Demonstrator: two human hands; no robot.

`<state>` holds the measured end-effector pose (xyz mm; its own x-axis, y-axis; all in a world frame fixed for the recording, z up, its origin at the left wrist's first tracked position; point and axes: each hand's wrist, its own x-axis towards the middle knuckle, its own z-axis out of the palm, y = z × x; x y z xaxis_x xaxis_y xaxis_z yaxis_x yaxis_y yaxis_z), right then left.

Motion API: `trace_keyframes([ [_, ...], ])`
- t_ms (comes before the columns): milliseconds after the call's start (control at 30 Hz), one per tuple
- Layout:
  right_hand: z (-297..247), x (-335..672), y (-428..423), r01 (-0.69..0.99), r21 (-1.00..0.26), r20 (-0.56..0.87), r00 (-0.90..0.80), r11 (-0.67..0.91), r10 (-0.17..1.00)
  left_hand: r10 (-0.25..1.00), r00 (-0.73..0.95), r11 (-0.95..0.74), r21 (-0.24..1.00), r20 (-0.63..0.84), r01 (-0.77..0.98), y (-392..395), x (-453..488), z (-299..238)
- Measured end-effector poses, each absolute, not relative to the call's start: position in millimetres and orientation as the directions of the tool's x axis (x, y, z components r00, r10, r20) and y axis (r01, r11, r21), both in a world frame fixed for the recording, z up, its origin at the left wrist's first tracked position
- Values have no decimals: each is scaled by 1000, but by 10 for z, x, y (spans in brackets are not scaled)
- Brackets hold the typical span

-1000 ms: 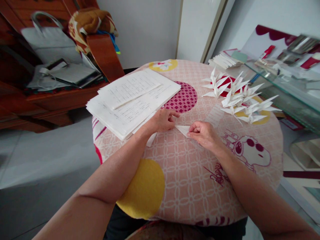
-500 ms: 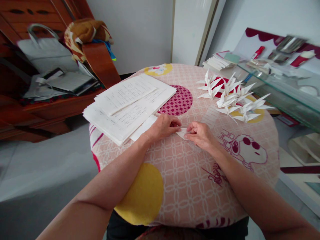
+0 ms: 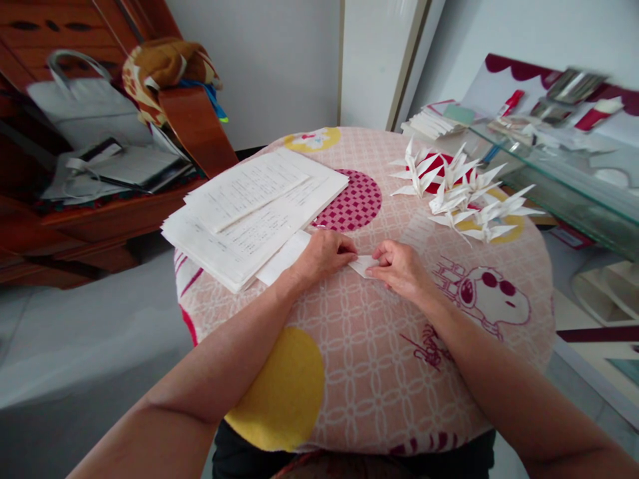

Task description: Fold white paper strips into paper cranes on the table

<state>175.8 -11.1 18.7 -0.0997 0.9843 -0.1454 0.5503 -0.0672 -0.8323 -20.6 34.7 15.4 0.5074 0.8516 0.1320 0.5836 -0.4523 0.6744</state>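
A small folded piece of white paper [image 3: 363, 264] lies on the round table's patterned pink cloth [image 3: 369, 352]. My left hand [image 3: 325, 254] presses on its left end with curled fingers. My right hand [image 3: 399, 267] pinches its right end, fingers closed on the paper. Both hands rest on the cloth near the table's middle. Several finished white paper cranes [image 3: 462, 193] lie grouped at the far right of the table. A thick stack of printed sheets [image 3: 254, 206] sits just left of my left hand, with a loose white sheet [image 3: 283, 257] sticking out under my wrist.
A glass shelf [image 3: 564, 166] with small items juts in at the right. A pile of booklets [image 3: 436, 120] lies behind the cranes. At the left stands dark wooden furniture [image 3: 100, 206] holding a grey bag [image 3: 84, 100], papers and a brown bundle [image 3: 167, 63].
My hands have drawn closer together over the small paper, so less of it shows between them. The view shifted slightly leftward.
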Motion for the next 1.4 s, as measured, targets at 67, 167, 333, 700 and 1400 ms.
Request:
trace_keyframes([
  [67,201,1772,-110,530,-844,-161,-113,-78,980,865,491,-417,695,104,586,359,-200,153],
  [167,222,1810,-102,468,-874,-230,-157,-132,960,870,487,-390,715,80,580,367,-192,154],
  [333,209,1857,-90,471,-871,-249,-174,-141,953,864,494,-419,685,98,596,365,-194,135],
  [700,312,1978,-87,523,-839,-313,-239,-150,919,733,614,-664,499,292,556,158,-92,120],
  [1400,368,2161,-77,727,-670,-138,-323,152,936,772,603,-597,559,204,575,124,-108,150],
])
